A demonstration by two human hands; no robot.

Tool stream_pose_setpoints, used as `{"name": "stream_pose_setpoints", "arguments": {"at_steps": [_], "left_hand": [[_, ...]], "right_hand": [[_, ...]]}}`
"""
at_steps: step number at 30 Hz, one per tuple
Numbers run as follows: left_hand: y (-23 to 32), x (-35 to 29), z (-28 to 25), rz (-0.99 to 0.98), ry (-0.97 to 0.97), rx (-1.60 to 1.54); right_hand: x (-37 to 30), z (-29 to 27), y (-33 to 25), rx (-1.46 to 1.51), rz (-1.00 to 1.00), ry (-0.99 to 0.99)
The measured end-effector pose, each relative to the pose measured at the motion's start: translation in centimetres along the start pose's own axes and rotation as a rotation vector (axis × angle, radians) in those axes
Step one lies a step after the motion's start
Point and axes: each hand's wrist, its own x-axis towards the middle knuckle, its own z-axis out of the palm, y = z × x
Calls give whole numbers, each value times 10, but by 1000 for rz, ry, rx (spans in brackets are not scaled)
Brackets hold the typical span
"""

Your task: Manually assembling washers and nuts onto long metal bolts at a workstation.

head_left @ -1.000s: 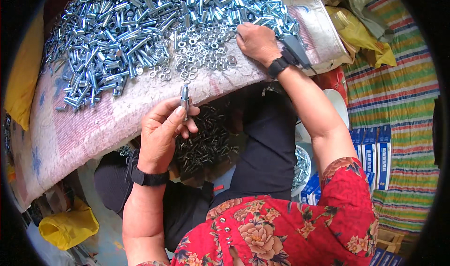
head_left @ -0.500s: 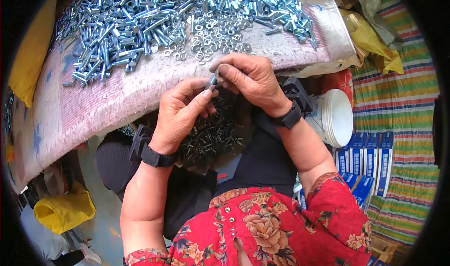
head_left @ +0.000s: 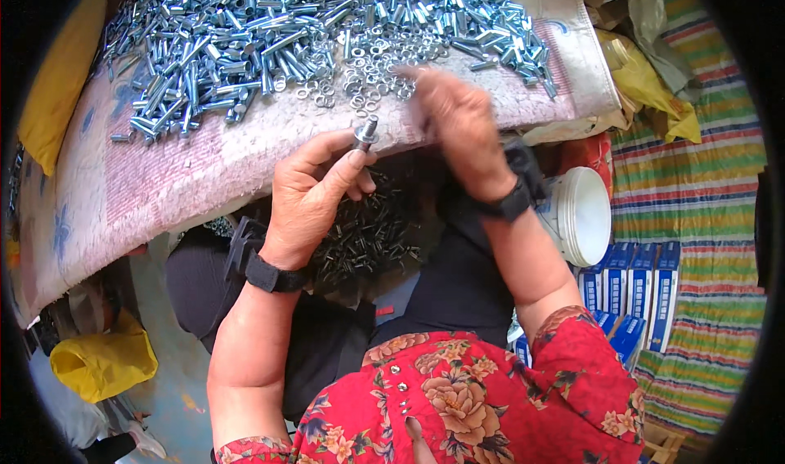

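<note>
Between thumb and fingers, my left hand [head_left: 311,182] grips a small threaded bolt [head_left: 370,127] at the table's near edge. The bolt points up, and a ring-shaped washer sits around it above the fingertips; its lower end is hidden by the fingers. My right hand [head_left: 464,129] is apart from it, over the table edge beside the loose washers [head_left: 378,70]. Motion smears its fingers, so whether they hold anything cannot be made out. Behind the washers lies a wide heap of shiny metal sleeves [head_left: 221,55].
Many dark metal pieces [head_left: 372,239] lie below the edge of the cloth-covered table [head_left: 221,165]. To the right stand a white bucket [head_left: 590,216] and blue-and-white boxes [head_left: 642,280] on a striped sheet [head_left: 711,219]. A yellow bag [head_left: 102,358] is at lower left.
My right hand has come off the bolt and moved right and up toward the washers, blurring. My left hand has stayed nearly in place, and the bolt with its washer is now exposed.
</note>
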Motion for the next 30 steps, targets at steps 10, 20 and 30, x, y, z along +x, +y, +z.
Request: {"name": "stream_pose_setpoints", "arguments": {"at_steps": [10,20,30], "left_hand": [[2,3,-3,-40,9,12],[2,2,-5,-59,20,22],[7,1,-4,-62,-61,87]], "right_hand": [[75,-52,45,-1111,-431,-136],[82,-52,28,-993,-335,-204],[30,-10,-32,-487,-277,-582]]}}
